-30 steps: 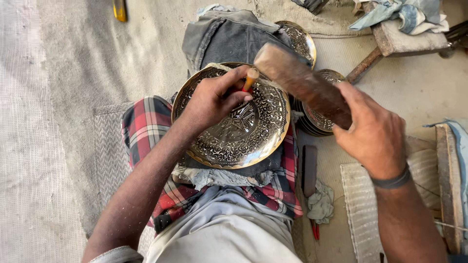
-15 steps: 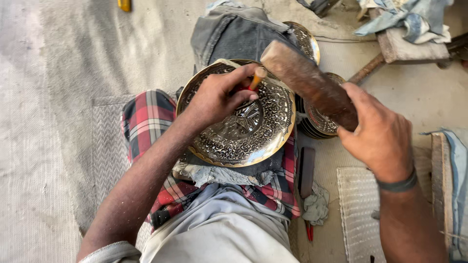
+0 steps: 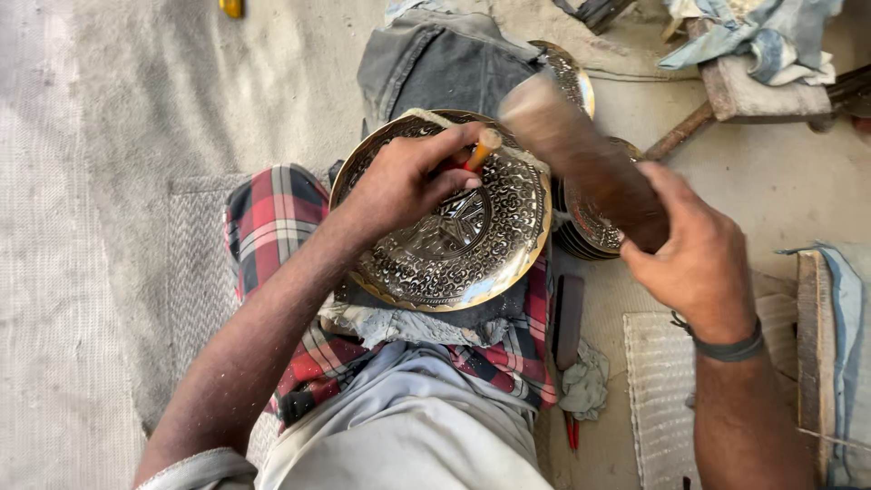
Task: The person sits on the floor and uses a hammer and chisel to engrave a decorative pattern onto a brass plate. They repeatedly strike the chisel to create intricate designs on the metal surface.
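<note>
Left hand (image 3: 404,186) pinches chisel (image 3: 481,150) | right hand (image 3: 699,263) grips wooden mallet (image 3: 581,159) | round engraved plate (image 3: 454,245)

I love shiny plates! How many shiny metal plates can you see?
3 at least. One engraved plate lies on the lap under the left hand. One peeks out beyond it. A stack sits right, its number hidden.

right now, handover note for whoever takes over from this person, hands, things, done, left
Left hand: grips a small orange-handled punch, its tip on the engraved metal plate.
Right hand: grips a wooden mallet, raised over the punch, blurred in motion.
Plate rests on the lap over a grey cloth; more plates are stacked to the right.
Done: pattern covers most of the plate.
Left: cannot tell which parts remain unworked.
</note>
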